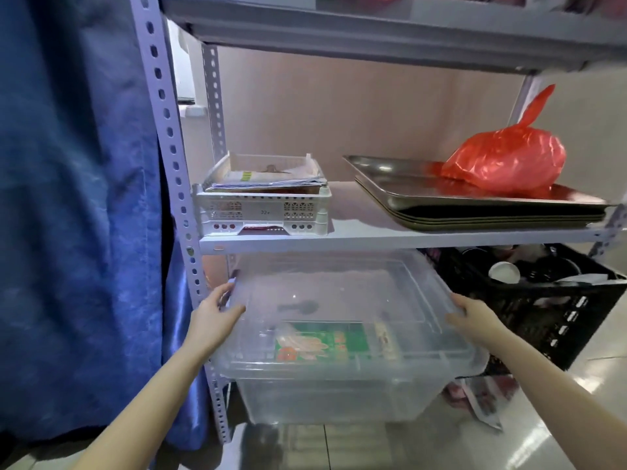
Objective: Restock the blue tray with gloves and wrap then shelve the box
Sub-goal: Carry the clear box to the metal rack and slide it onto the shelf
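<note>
Both hands are on the box (339, 300), one at each side. It's a clear lidded tub sitting low in the rack (176, 164), with its far end tucked under the shelf (356, 239) and its near end jutting out toward the person. The grip looks even and level, I'd say to keep the tub square between the post and the black crate (543, 317) just beside it.

The left hand (215, 315) clamps the left rim, thumb on the lid and fingers curled along the edge. The right hand (473, 315) mirrors it, thumb over the lid and fingers wrapped under the rim. Neither hand is loose.

A green packet (315, 344) shows through the lid. No blue tray is in sight. I can't tell whether the tub is sliding in or coming out, or whether it rests on anything.
</note>
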